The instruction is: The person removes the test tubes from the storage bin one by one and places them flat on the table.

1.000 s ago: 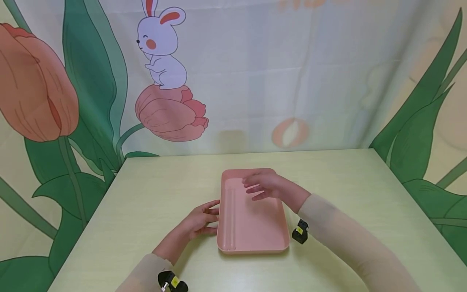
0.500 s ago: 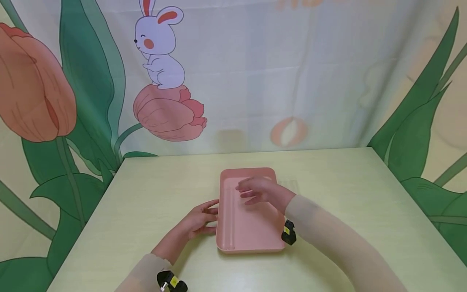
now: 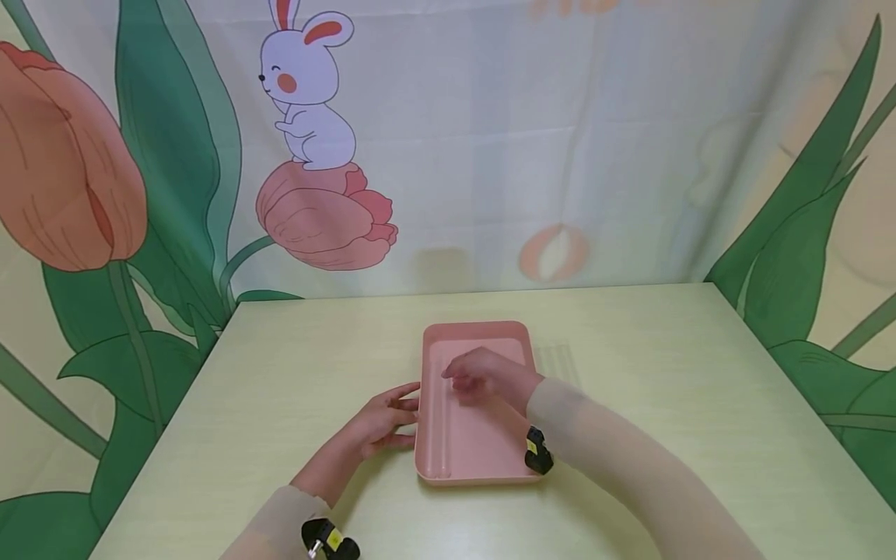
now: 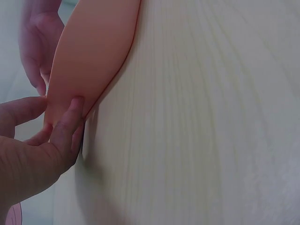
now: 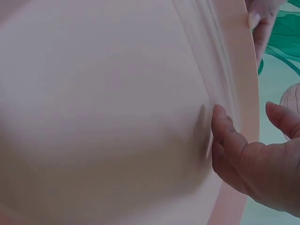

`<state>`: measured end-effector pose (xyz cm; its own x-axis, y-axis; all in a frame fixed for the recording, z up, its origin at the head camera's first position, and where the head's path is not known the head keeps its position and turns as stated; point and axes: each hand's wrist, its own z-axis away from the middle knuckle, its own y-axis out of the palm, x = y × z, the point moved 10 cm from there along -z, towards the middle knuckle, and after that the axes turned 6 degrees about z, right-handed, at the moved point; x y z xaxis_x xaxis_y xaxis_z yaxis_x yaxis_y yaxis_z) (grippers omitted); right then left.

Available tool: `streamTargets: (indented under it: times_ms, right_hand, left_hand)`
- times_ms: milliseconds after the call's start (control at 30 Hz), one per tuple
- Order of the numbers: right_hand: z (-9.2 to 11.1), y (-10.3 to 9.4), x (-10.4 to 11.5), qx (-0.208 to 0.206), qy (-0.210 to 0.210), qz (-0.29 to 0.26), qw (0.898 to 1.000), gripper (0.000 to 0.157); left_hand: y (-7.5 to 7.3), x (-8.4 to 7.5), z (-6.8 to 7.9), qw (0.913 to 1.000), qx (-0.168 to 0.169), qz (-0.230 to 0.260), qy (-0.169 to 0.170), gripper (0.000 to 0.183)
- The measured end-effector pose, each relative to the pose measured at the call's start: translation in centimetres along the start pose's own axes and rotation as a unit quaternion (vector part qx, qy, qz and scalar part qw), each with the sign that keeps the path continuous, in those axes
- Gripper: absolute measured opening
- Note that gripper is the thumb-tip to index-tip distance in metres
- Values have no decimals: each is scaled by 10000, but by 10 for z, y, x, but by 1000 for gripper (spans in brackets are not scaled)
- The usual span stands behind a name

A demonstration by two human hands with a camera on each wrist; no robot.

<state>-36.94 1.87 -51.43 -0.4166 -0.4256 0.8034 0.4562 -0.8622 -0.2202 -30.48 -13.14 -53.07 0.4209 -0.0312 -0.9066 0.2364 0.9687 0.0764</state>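
The head view looks forward and down over the worktop (image 3: 322, 350), while closer wrist views face the pink tray (image 3: 490, 447), the left along its outer side, the right into its interior, both sharing left grip (image 3: 381, 424) and right grip (image 3: 488, 377).

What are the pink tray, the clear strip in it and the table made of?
The pink tray looks like smooth, satiny plastic: even colour, rounded moulded corners. The clear strip is probably glossy plastic, since pink shows through; maybe glass. The table looks like wood or wood print: it has grain lines.

Pale table (image 3: 630, 365), printed cloth (image 3: 462, 132) (tulips (image 3: 66, 171)).
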Motion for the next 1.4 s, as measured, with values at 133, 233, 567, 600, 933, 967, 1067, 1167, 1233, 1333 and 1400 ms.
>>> streamTargets:
  times_ms: [133,233,567,600,933,967,1067,1167,1233,1333,1400]
  right_hand:
    - [2,6,-1,67,-111,162,9998,11]
    - [6,8,0,81,-231,294,9993,24]
    - [-21,11,-14,-547,266,84,9981,30]
    - [-40,11,-22,-561,196,7,9982,31]
    - [-8,12,-4,-1115,-20,102,9937,25]
    - [-7,12,-4,-1114,-22,110,9937,25]
    - [-7,13,-5,-1173,17,66,9931,40]
    - [-7,13,-5,-1189,9,-44,9929,44]
    - [-6,13,-5,-1196,-32,-60,9928,40]
    - [-4,12,-4,-1209,-89,-64,9926,38]
    - [-4,11,-3,-1204,-104,-115,9926,41]
  left_hand:
    - [1,0,1,10000,11,0,-14,62]
    - [1,0,1,10000,12,0,-45,62]
    - [1,-1,0,10000,12,2,-36,62]
    - [1,-1,0,10000,12,14,-25,62]
    - [2,0,0,10000,34,30,-2,64]
    - [2,0,0,10000,46,32,-3,64]
    - [3,0,0,10000,58,30,5,64]
    - [3,0,1,10000,25,39,-3,63]
    - [2,0,1,10000,-4,37,1,63]
    - [1,-1,0,10000,-15,22,-1,63]
    - [1,-1,0,10000,-13,20,9,63]
